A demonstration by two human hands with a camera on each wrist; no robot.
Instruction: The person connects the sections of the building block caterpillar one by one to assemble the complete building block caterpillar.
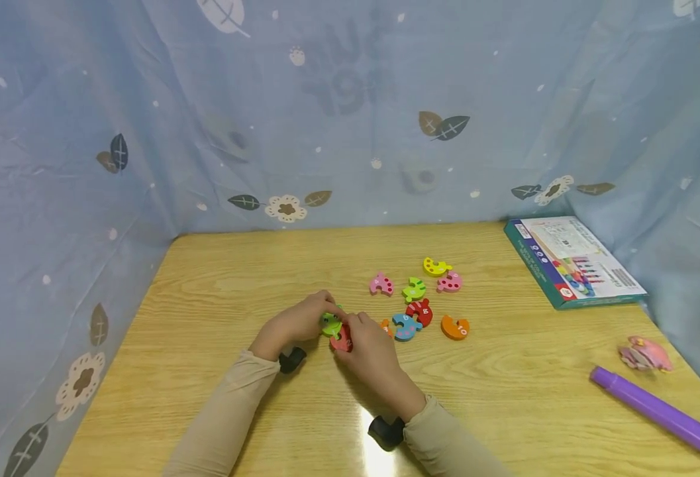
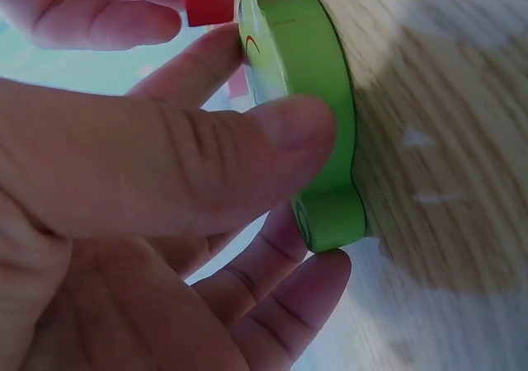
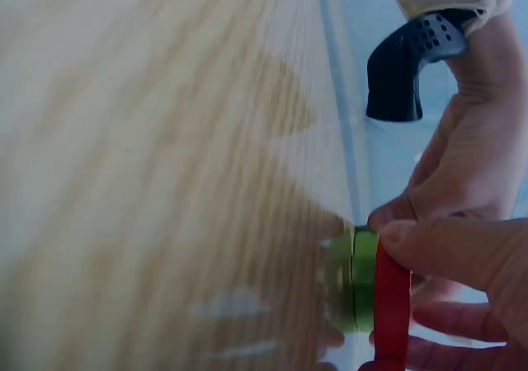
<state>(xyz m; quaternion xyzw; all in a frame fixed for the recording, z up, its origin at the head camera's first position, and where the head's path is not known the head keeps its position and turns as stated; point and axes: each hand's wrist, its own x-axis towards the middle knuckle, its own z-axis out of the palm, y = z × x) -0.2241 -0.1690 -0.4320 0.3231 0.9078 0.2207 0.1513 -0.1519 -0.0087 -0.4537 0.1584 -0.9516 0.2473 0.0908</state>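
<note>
My left hand pinches a green wooden puzzle piece with a painted face, its thumb along the edge in the left wrist view. Between the fingers of my right hand is a red puzzle piece with a pale mark on top. The two pieces meet at the green one's lower side. In the right wrist view, the red piece stands out beyond the green edge, and whether they interlock cannot be told. An orange piece is partly covered by the right hand.
Right of the hands lie a blue piece, a dark red piece, an orange piece and several pink, green and yellow ones. Farther right are a flat box, a pink toy-like object and a purple tube.
</note>
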